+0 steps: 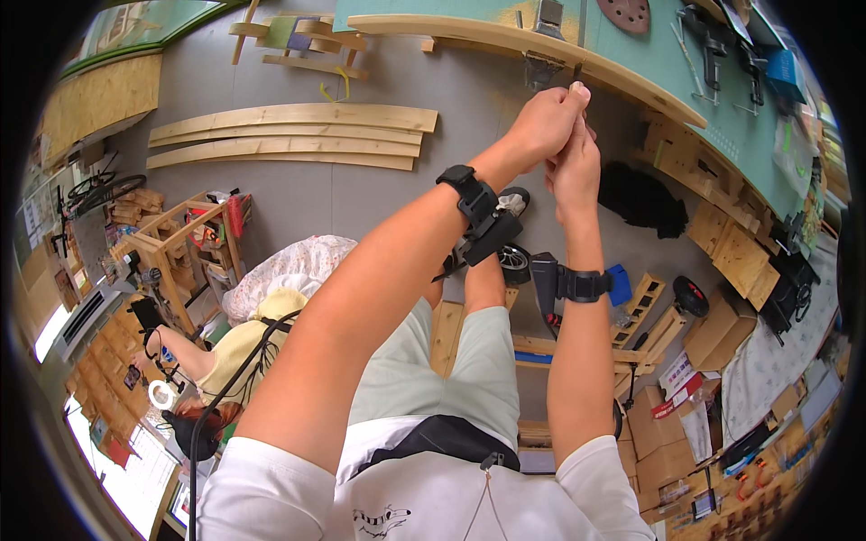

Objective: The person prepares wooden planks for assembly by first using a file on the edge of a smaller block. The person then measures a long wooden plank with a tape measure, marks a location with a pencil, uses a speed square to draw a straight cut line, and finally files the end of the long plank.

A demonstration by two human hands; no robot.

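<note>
My left hand [545, 122] and my right hand [575, 171] are closed together at the edge of a green workbench [622, 41]. They grip a narrow, dark metal tool [577, 70] whose handle is hidden in my fingers. Its thin shaft or blade reaches up to a long, pale wooden board [451, 25]; its exact kind does not show. The board runs along the bench edge, next to a grey metal vise [548, 18]. Black straps with devices circle both my wrists.
Several long planks [289, 135] lie on the grey floor at left. A person in yellow [248, 352] sits at lower left beside a wooden frame [167, 257]. A brown sanding disc [624, 13] and clamps [708, 54] lie on the bench. Cardboard boxes [654, 424] stand at right.
</note>
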